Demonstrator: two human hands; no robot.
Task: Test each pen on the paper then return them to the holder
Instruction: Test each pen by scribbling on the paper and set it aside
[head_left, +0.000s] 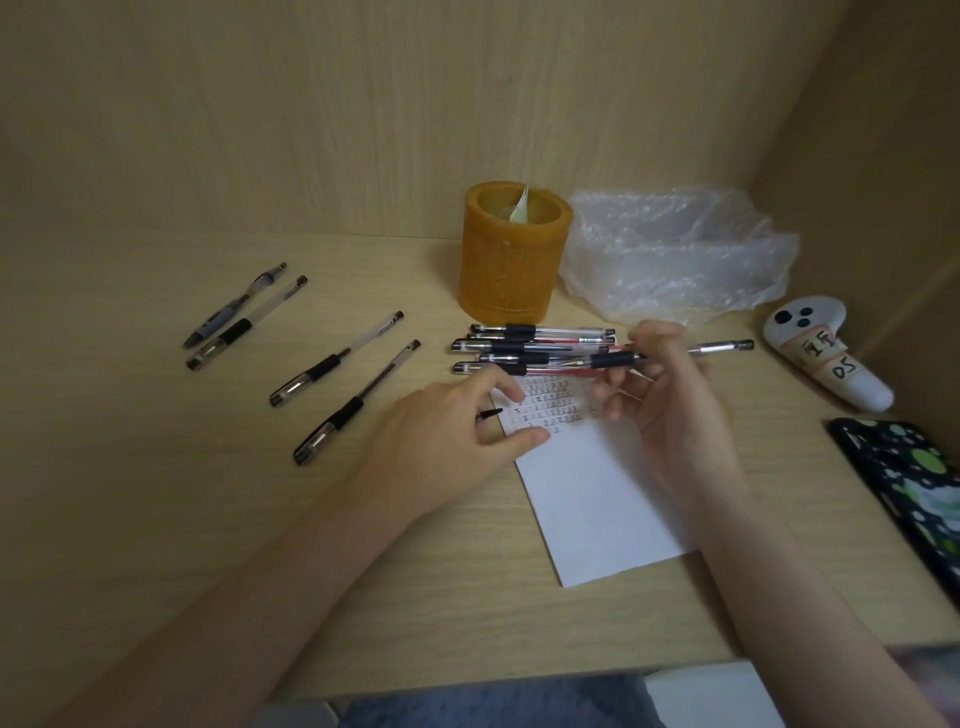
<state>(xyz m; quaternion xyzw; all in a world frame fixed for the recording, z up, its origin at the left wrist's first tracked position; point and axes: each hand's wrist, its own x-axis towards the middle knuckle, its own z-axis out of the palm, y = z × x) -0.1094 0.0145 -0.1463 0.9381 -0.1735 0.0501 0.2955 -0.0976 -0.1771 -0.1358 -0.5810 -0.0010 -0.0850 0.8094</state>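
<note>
My right grip is clamped on a clear-barrelled pen with a black rubber sleeve, level above the heap of similar pens at 12 o'clock of the white written-on paper sheet. My left grip, at the sheet's 10 o'clock corner, pinches a small black cap-like piece. The amber cylindrical holder stands beyond the heap; four capped pens lie toward 9 o'clock.

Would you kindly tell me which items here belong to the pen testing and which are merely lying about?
Job: pen in right hand, pen cap in left hand, loose pens, paper, holder.
Lying about: plastic bag, controller, phone.
</note>
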